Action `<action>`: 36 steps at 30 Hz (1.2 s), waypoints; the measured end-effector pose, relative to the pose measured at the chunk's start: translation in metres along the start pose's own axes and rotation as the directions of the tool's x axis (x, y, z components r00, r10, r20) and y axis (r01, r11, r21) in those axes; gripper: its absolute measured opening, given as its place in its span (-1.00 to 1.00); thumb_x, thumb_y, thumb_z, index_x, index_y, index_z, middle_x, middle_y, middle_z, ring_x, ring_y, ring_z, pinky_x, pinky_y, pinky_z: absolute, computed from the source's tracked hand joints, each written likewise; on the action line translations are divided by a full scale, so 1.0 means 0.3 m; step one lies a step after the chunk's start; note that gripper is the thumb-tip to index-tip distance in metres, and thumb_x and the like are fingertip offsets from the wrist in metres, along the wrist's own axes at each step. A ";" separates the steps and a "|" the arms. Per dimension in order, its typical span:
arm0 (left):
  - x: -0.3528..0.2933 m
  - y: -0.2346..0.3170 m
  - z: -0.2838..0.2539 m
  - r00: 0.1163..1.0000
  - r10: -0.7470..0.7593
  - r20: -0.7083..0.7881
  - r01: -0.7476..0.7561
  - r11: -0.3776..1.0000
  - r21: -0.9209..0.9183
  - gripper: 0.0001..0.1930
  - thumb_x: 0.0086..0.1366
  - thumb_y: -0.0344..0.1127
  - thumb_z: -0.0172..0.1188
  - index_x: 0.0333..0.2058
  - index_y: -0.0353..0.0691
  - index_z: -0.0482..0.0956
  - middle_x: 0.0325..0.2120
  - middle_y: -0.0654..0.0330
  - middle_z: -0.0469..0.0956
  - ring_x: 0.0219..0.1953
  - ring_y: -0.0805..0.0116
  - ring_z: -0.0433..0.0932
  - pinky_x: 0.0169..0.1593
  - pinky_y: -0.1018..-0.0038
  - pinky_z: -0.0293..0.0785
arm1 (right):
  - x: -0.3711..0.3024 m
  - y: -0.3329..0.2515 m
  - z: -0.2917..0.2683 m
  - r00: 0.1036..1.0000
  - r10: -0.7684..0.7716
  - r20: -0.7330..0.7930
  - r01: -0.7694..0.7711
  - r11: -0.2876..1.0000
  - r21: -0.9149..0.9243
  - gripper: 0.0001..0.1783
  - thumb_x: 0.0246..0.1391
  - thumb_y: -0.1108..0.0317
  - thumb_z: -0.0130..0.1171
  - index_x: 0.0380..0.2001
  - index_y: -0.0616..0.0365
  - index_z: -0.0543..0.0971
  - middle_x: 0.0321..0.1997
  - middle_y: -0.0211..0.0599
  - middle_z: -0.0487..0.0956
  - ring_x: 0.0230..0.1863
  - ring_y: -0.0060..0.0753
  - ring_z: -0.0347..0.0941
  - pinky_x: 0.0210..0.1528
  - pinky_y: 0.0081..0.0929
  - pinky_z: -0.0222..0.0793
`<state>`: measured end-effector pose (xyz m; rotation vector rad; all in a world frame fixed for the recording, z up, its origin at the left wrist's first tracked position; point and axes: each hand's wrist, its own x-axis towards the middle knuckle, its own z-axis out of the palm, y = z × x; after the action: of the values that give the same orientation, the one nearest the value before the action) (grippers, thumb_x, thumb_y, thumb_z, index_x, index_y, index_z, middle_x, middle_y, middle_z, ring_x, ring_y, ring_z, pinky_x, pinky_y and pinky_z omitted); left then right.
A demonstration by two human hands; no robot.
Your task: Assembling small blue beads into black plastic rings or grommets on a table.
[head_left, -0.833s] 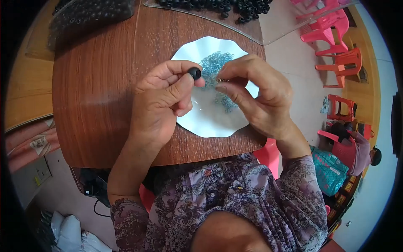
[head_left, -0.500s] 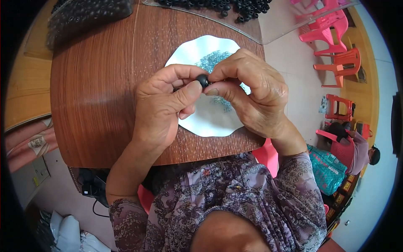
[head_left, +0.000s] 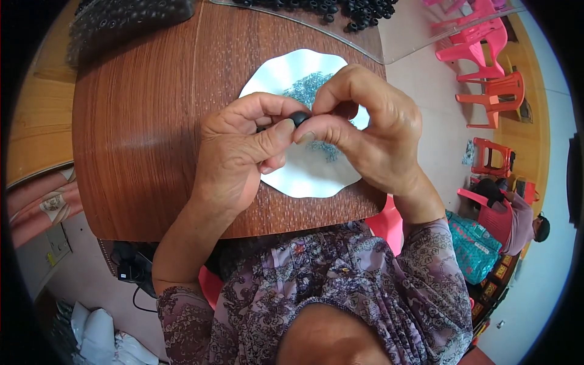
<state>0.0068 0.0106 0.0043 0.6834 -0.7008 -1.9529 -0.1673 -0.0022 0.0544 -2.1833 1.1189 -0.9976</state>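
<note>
A small round black piece (head_left: pixel 298 118), like a bead or plastic cap, is pinched between the thumb and forefinger of my left hand (head_left: pixel 243 143). My right hand (head_left: pixel 377 125) bears on its right side with thumb and forefinger closed against it. Part of another dark piece shows behind the curled fingers of the left hand. Below both hands lies a white plate (head_left: pixel 304 185) with a wavy rim. Many tiny silvery-blue pieces (head_left: pixel 307 86) are heaped on it, too small to name, and the right hand partly covers them.
The plate sits on a brown wooden table (head_left: pixel 140 146). At the far edge, a clear tray (head_left: pixel 365 52) holds many black pieces (head_left: pixel 371 11); a clear bag (head_left: pixel 128 24) holds more. Pink and orange chairs (head_left: pixel 499 91) stand at right, where another person (head_left: pixel 520 222) sits.
My right forefinger has risen and bent more, and the thumb has moved over the black piece. The left hand keeps its hold, with the piece shifted slightly right.
</note>
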 end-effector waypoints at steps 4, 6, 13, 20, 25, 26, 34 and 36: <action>0.004 -0.003 0.000 0.999 -0.030 0.045 0.029 0.999 0.023 -0.77 0.19 -0.40 0.15 -0.21 -0.42 0.48 -0.52 0.21 0.49 -0.65 0.64 0.27 -0.59 0.73 0.15 | 0.014 0.017 -0.010 0.906 0.391 0.158 -0.422 0.834 0.355 -0.73 -0.24 0.42 0.39 -0.59 0.27 0.45 -0.57 -0.39 0.51 -0.55 -0.67 0.40 -0.56 -0.66 0.30; 0.014 0.001 -0.004 0.991 -0.111 0.072 0.118 0.988 -0.102 -0.76 0.24 -0.34 0.08 -0.20 -0.41 0.45 -0.48 0.17 0.50 -0.62 0.61 0.31 -0.55 0.70 0.20 | 0.009 0.034 -0.002 0.807 0.516 0.287 -0.584 0.625 0.518 -0.79 -0.14 0.42 0.32 -0.56 0.30 0.48 -0.55 -0.37 0.52 -0.52 -0.65 0.41 -0.51 -0.64 0.32; 0.027 0.007 -0.026 0.997 -0.003 0.073 0.024 0.958 -0.284 -0.76 0.29 -0.31 -0.04 -0.19 -0.39 0.41 -0.28 0.01 0.49 -0.29 0.31 0.47 -0.24 0.39 0.38 | -0.002 0.009 0.014 0.986 0.157 -0.050 -0.145 0.972 0.183 -0.89 -0.07 0.54 0.22 -0.41 0.31 0.52 -0.50 -0.34 0.52 -0.38 -0.55 0.42 -0.34 -0.57 0.33; 0.018 0.009 -0.007 0.998 0.041 -0.044 -0.054 0.943 -0.330 -0.76 0.31 -0.32 -0.08 -0.15 -0.37 0.39 -0.23 0.10 0.47 -0.16 0.39 0.42 -0.08 0.47 0.31 | -0.013 0.026 0.132 0.950 -0.307 -0.056 0.285 0.926 -0.249 -0.65 -0.41 0.55 0.29 -0.38 0.28 0.54 -0.47 -0.25 0.47 -0.51 -0.30 0.34 -0.51 -0.49 0.27; 0.006 0.006 -0.016 0.996 0.014 -0.085 -0.041 0.946 -0.322 -0.77 0.33 -0.32 -0.07 -0.14 -0.35 0.38 -0.24 0.20 0.44 -0.18 0.50 0.38 -0.05 0.52 0.27 | 0.002 0.049 0.223 0.913 -0.380 -0.152 0.292 0.865 -0.407 -0.80 -0.48 0.48 0.15 -0.61 0.23 0.44 -0.53 -0.25 0.36 -0.51 -0.35 0.27 -0.57 -0.49 0.19; 0.005 0.002 -0.019 0.996 0.020 -0.083 -0.046 0.946 -0.322 -0.77 0.33 -0.32 -0.07 -0.14 -0.35 0.38 -0.24 0.20 0.44 -0.18 0.50 0.38 -0.05 0.52 0.27 | 0.001 0.050 0.226 0.921 -0.366 -0.134 0.282 0.863 -0.420 -0.79 -0.49 0.47 0.14 -0.60 0.23 0.44 -0.53 -0.24 0.36 -0.51 -0.34 0.27 -0.58 -0.49 0.19; 0.007 0.022 0.021 0.990 0.087 -0.113 -0.114 0.960 -0.257 -0.77 0.32 -0.32 -0.04 -0.13 -0.34 0.38 -0.19 0.15 0.46 -0.12 0.43 0.39 0.00 0.49 0.26 | 0.010 -0.008 0.130 0.987 -0.151 -0.062 0.146 0.987 -0.066 -0.79 -0.20 0.65 0.22 -0.39 0.33 0.51 -0.43 -0.15 0.50 -0.45 -0.27 0.43 -0.44 -0.49 0.33; 0.015 0.013 0.009 0.988 0.140 -0.071 -0.152 0.967 -0.204 -0.76 0.31 -0.32 -0.01 -0.14 -0.35 0.39 -0.20 0.13 0.48 -0.13 0.41 0.41 -0.01 0.47 0.29 | -0.004 -0.009 0.070 1.000 0.000 -0.028 0.004 0.991 0.135 -0.80 -0.14 0.66 0.19 -0.34 0.35 0.52 -0.38 -0.16 0.52 -0.38 -0.37 0.45 -0.36 -0.55 0.35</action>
<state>0.0053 0.0056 0.0081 0.5393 -0.4890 -1.8327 -0.1500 0.0023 0.0428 -2.0691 1.0306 -1.0759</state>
